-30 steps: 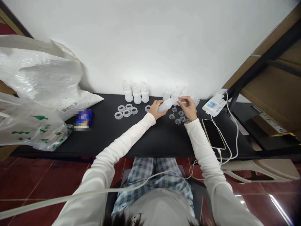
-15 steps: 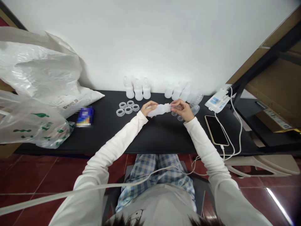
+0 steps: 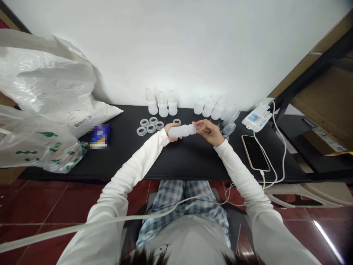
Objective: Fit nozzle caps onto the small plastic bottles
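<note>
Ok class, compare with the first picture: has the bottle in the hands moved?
Yes. Judged against the phone lying on the table, the bottle has shifted left, away from it, and slightly nearer the table's front edge.

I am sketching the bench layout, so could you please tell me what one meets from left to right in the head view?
Green-printed clear bag → blue packet → cluster of five rings → left hand → held white bottle → right hand → phone.

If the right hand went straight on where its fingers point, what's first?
Likely the neck of the white bottle in the left hand; the right hand's fingertips are right by it, though contact is unclear.
</note>
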A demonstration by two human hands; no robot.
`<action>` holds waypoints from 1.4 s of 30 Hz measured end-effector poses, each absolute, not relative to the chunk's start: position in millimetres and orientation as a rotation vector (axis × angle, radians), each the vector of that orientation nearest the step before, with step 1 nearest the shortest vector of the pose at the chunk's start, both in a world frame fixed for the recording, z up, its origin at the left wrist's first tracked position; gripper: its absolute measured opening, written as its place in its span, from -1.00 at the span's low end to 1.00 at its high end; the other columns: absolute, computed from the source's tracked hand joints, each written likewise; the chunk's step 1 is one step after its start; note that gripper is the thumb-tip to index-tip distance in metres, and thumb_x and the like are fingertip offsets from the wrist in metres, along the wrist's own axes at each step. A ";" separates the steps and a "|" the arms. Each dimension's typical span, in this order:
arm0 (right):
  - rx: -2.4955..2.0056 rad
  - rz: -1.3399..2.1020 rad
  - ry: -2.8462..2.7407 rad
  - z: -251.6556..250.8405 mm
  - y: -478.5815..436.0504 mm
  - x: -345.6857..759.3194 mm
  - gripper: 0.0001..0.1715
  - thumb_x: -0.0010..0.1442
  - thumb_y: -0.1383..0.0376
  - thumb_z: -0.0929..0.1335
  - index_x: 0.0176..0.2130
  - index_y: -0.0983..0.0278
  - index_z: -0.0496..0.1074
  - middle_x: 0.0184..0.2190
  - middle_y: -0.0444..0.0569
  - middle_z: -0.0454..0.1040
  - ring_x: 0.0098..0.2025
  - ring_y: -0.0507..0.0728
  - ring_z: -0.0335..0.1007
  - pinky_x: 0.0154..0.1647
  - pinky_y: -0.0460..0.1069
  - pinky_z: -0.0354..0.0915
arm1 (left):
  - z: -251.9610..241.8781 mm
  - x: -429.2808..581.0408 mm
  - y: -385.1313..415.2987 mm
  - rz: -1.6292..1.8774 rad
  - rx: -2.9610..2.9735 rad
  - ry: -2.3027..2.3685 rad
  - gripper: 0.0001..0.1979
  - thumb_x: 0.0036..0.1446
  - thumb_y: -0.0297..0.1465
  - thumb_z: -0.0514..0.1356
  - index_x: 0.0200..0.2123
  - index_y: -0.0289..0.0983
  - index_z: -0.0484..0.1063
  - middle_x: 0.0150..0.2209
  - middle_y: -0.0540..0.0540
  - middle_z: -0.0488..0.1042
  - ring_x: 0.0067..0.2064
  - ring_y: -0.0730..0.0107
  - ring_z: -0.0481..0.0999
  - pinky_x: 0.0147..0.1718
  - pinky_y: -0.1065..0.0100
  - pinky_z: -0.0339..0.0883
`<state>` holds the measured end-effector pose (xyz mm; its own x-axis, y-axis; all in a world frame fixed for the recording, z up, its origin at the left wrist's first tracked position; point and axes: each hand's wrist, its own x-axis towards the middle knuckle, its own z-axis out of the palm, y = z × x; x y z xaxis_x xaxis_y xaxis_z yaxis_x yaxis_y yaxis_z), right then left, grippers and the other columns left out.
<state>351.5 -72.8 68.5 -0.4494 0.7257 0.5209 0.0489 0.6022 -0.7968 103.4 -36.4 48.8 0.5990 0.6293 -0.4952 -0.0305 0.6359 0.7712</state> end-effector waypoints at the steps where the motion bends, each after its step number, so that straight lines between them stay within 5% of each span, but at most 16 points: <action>1: -0.648 0.894 -1.890 68.8 -72.5 351.7 -0.75 0.18 0.04 0.44 -0.27 0.16 0.50 -0.05 0.03 0.47 0.10 0.20 0.46 0.05 0.12 0.49 | 48.7 104.9 -35.0 0.455 0.820 0.849 -0.43 0.25 -0.02 -0.04 -0.13 -0.42 0.46 -0.61 -0.18 0.47 -0.79 0.43 0.19 -0.83 0.50 -0.19; 5: -0.861 0.675 -1.931 69.9 -69.3 351.8 -0.59 0.24 -0.05 0.36 -0.09 0.15 0.53 -0.11 0.03 0.51 -0.07 0.16 0.49 -0.08 0.07 0.50 | 44.2 116.3 -33.0 0.662 1.025 0.882 -0.45 0.21 0.02 0.08 -0.09 -0.39 0.41 -0.54 -0.16 0.52 -0.68 0.34 0.42 -0.80 0.47 0.04; 8: -1.082 0.401 -1.902 69.2 -67.6 348.6 -0.47 0.36 -0.06 0.19 -0.17 0.21 0.55 -0.22 0.05 0.55 -0.18 0.14 0.48 -0.13 0.05 0.42 | 37.1 125.5 -39.4 0.809 1.230 0.853 -0.41 0.05 0.00 0.27 -0.05 -0.37 0.38 -0.42 -0.16 0.56 -0.56 0.33 0.52 -0.67 0.41 0.28; 11: -1.414 0.250 -1.865 67.4 -67.9 344.8 -0.31 0.42 -0.02 0.06 -0.34 0.26 0.54 -0.39 0.08 0.55 -0.29 0.16 0.49 -0.17 0.04 0.35 | 33.5 130.1 -50.0 1.022 1.587 0.843 -0.37 -0.14 -0.07 0.43 -0.07 -0.33 0.44 -0.22 -0.18 0.58 -0.25 0.19 0.61 -0.31 0.24 0.50; 15: -1.772 0.201 -1.809 66.6 -69.4 345.2 -0.22 0.42 -0.01 0.00 -0.50 0.25 0.49 -0.61 0.07 0.46 -0.30 0.23 0.50 -0.13 0.08 0.29 | 39.2 129.6 -61.2 1.249 2.021 0.905 -0.45 -0.15 -0.15 0.46 -0.08 -0.23 0.48 -0.04 -0.16 0.54 0.03 0.16 0.52 0.07 0.12 0.37; 18: -1.574 0.088 -1.809 67.3 -71.4 349.1 -0.33 0.40 -0.04 0.05 -0.26 0.25 0.54 -0.37 0.12 0.57 -0.13 0.29 0.47 0.00 0.16 0.24 | 43.4 127.8 -62.3 1.250 1.979 0.994 -0.49 -0.09 -0.13 0.42 -0.08 -0.21 0.50 -0.03 -0.14 0.55 0.04 0.17 0.51 0.09 0.14 0.33; 22: -1.134 -0.073 -2.057 64.8 -73.9 352.3 -0.50 0.30 -0.06 0.22 0.00 0.17 0.47 -0.03 0.10 0.53 0.07 0.31 0.36 0.13 0.20 0.14 | 41.1 127.3 -57.0 1.131 1.637 0.956 -0.44 -0.09 -0.01 0.36 -0.11 -0.27 0.51 -0.16 -0.15 0.58 -0.17 0.20 0.58 -0.20 0.24 0.44; 26: -1.085 -0.191 -2.129 59.1 -73.3 349.0 -0.56 0.33 -0.02 0.18 -0.22 0.15 0.50 -0.33 0.04 0.54 -0.19 0.24 0.39 -0.03 0.16 0.19 | 39.4 132.1 -61.0 0.925 1.445 0.830 -0.36 0.00 0.07 0.26 -0.04 -0.32 0.47 -0.35 -0.13 0.56 -0.44 0.30 0.55 -0.50 0.32 0.37; 31: -1.263 -0.215 -1.968 56.9 -70.8 343.2 -0.48 0.38 0.12 0.09 -0.43 0.21 0.44 -0.61 -0.04 0.37 -0.51 0.14 0.22 -0.11 0.18 0.16 | 43.6 138.1 -75.6 1.149 1.872 0.936 -0.46 -0.09 -0.14 0.42 -0.03 -0.22 0.52 -0.05 -0.14 0.58 -0.03 0.15 0.56 0.03 0.18 0.40; 35: -1.322 -0.164 -1.936 56.3 -69.5 338.9 -0.43 0.39 0.14 0.08 -0.50 0.23 0.41 -0.63 -0.04 0.36 -0.57 0.09 0.13 -0.11 0.19 0.16 | 42.2 138.6 -72.8 1.224 2.090 0.928 -0.53 0.00 -0.14 0.38 -0.02 -0.19 0.52 0.00 -0.18 0.56 0.02 0.14 0.54 0.14 0.11 0.34; 39: -1.288 -0.124 -1.946 66.6 -66.0 344.0 -0.43 0.41 0.15 0.06 -0.44 0.21 0.44 -0.53 -0.02 0.43 -0.44 0.14 0.26 -0.09 0.18 0.19 | 39.8 134.1 -62.9 1.259 2.217 0.907 -0.58 0.04 -0.10 0.35 -0.07 -0.17 0.53 -0.01 -0.22 0.55 0.03 0.08 0.53 0.15 0.02 0.31; 42: -1.378 -0.226 -1.783 84.0 -57.1 368.6 -0.50 0.40 0.13 0.08 -0.23 0.21 0.50 -0.25 0.10 0.46 -0.13 0.28 0.33 0.02 0.26 0.18 | 40.6 128.6 -61.8 1.346 2.193 0.986 -0.54 0.03 -0.09 0.34 -0.05 -0.19 0.49 -0.01 -0.23 0.54 0.06 0.05 0.51 0.15 0.01 0.29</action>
<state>368.6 -57.1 84.0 -0.0327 0.7089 0.7046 0.8624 0.3763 -0.3386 128.6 -61.8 40.6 0.2939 0.7326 0.6139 0.3648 -0.6796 0.6365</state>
